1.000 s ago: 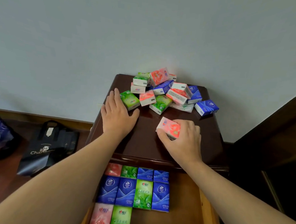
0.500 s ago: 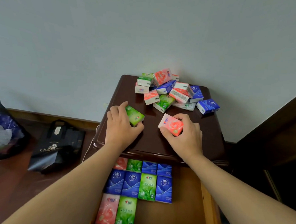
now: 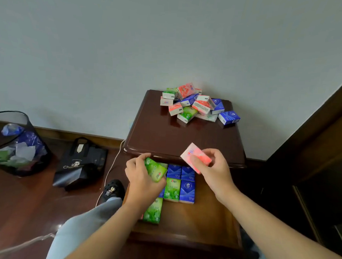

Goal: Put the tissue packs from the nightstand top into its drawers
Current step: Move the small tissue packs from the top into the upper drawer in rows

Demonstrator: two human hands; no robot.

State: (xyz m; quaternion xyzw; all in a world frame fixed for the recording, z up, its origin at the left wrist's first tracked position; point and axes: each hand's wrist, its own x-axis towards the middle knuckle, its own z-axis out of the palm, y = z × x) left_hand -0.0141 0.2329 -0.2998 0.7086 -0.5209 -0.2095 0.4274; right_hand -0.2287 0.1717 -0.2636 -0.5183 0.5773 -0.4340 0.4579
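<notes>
Green plastic-wrapped tissue pack [image 3: 155, 169] sits clamped in your left hand [image 3: 141, 179] fingers, nearer the wooden drawer's [image 3: 207, 218] filled rows — its long axis slants across them; your right hand [image 3: 213, 171] fingers pinch the pink pack [image 3: 194, 157] higher.

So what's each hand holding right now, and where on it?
Left hand grips a green tissue pack across its faces; right hand pinches a pink tissue pack at its lower end.

Black bag [image 3: 79, 164] on floor [image 3: 23, 201], well left of the left hand [image 3: 143, 179]. Further left, a mesh bin [image 3: 14, 145] w/ crumpled wrappers. White cable [image 3: 109, 171] runs betw. bag & hand. Black shoe [image 3: 112, 189] just left of hand. Pale wall [image 3: 111, 47] behind.
</notes>
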